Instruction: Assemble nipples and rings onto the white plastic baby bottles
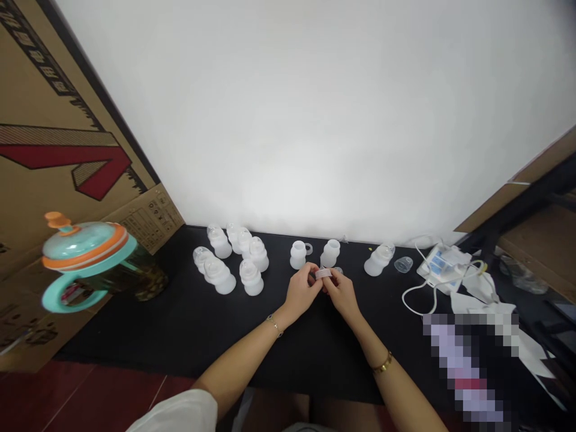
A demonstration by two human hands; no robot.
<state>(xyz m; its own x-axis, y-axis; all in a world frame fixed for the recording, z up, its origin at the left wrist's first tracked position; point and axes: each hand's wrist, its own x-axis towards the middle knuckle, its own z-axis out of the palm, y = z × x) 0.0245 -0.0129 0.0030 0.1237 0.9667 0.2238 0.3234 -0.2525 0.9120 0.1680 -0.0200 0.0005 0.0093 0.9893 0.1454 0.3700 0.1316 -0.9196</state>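
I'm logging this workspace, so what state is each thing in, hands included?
Left hand: pinching white ring
Right hand: pinching same ring
Two middle bottles: uncovered, open-mouthed
Left bottle group: covered
Right bottle: covered
Clear cover: lying loose
Jug: lid on

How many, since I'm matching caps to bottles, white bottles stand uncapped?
2. The left bottle stands just beyond the left hand; the right bottle stands beyond the right hand. The hands could hide another.
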